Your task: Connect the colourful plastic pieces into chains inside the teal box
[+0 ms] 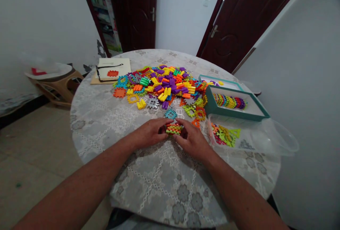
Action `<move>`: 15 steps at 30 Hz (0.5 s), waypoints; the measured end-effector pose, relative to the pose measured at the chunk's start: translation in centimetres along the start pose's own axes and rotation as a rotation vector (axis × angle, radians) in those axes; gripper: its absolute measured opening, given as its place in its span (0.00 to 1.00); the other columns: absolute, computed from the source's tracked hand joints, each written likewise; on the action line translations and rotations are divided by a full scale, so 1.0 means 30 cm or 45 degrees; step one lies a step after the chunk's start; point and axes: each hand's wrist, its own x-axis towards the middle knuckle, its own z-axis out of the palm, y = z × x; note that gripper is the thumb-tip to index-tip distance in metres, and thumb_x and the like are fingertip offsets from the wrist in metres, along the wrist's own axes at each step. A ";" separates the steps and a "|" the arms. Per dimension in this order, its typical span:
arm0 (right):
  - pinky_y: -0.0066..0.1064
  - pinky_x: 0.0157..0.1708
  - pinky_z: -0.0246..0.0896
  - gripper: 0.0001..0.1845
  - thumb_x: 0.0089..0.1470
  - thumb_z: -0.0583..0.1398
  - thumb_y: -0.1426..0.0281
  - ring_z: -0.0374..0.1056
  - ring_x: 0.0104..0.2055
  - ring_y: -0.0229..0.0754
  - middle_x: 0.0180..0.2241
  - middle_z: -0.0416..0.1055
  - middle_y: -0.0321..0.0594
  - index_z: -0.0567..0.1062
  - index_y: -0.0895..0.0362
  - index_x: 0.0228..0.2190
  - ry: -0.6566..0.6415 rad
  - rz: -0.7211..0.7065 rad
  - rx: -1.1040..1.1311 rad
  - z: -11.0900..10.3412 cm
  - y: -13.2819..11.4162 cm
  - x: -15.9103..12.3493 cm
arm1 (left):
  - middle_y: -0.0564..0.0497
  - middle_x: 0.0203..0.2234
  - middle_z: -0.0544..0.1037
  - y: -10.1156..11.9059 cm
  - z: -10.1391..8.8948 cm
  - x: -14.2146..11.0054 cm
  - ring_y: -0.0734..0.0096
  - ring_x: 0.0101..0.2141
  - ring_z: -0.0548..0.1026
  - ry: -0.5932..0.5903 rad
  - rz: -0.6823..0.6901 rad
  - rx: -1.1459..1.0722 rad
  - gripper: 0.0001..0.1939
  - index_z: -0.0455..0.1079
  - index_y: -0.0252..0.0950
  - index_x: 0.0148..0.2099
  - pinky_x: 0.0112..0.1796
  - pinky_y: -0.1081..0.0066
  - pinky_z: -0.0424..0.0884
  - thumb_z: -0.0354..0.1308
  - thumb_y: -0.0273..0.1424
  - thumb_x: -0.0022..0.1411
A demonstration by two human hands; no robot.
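Observation:
Between my two hands, close above the patterned tablecloth, is a small stack of orange and lime-green plastic building pieces [174, 129] with notched edges. My left hand [152, 132] grips its left end, thumb below and fingers above. From the other end my right hand [191, 137] holds it in the same way. Just beyond my fingertips lies a blue notched square piece [170, 113]. Behind it spreads a big heap of mixed plastic pieces [170, 83] in purple, yellow, orange, green and other colours.
At right stands a green-edged box [236, 113] holding a row of colourful stacked pieces [230, 101]. In front of it a clear plastic bin [252, 143] contains loose pieces. Black-framed glasses [108, 79] rest on a notebook [124, 63] at back left. A stool [57, 83] stands left of the table.

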 end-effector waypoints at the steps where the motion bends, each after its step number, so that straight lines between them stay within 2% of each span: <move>1: 0.43 0.51 0.70 0.30 0.59 0.65 0.71 0.74 0.47 0.47 0.51 0.78 0.47 0.72 0.54 0.62 -0.005 -0.022 -0.001 0.002 0.001 0.000 | 0.48 0.42 0.83 -0.001 0.002 0.000 0.64 0.39 0.78 0.007 0.017 0.007 0.29 0.71 0.44 0.66 0.44 0.64 0.73 0.60 0.30 0.63; 4: 0.42 0.53 0.69 0.29 0.59 0.64 0.71 0.74 0.51 0.48 0.56 0.77 0.47 0.72 0.53 0.62 -0.017 -0.095 -0.006 0.015 0.000 0.000 | 0.49 0.41 0.83 -0.014 0.012 0.000 0.66 0.37 0.78 0.025 0.031 -0.012 0.30 0.69 0.44 0.68 0.42 0.67 0.73 0.59 0.30 0.63; 6: 0.42 0.52 0.69 0.28 0.60 0.63 0.71 0.74 0.51 0.48 0.56 0.76 0.48 0.72 0.54 0.61 -0.010 -0.106 -0.013 0.020 -0.003 0.001 | 0.49 0.39 0.83 -0.023 0.017 -0.001 0.66 0.36 0.78 0.028 -0.009 -0.035 0.35 0.63 0.42 0.72 0.40 0.68 0.72 0.58 0.30 0.64; 9: 0.38 0.49 0.68 0.22 0.61 0.63 0.72 0.73 0.47 0.47 0.51 0.77 0.47 0.74 0.55 0.57 -0.010 -0.118 -0.048 0.013 -0.009 0.005 | 0.51 0.35 0.82 -0.026 0.018 -0.002 0.67 0.33 0.77 0.024 -0.046 -0.040 0.41 0.53 0.41 0.77 0.38 0.68 0.71 0.58 0.31 0.65; 15: 0.33 0.43 0.62 0.14 0.60 0.64 0.73 0.70 0.42 0.43 0.43 0.76 0.41 0.75 0.55 0.48 -0.093 -0.126 -0.136 -0.013 -0.024 0.012 | 0.51 0.40 0.84 -0.014 0.004 0.001 0.68 0.33 0.77 -0.009 -0.011 -0.062 0.40 0.53 0.42 0.77 0.37 0.69 0.70 0.57 0.32 0.66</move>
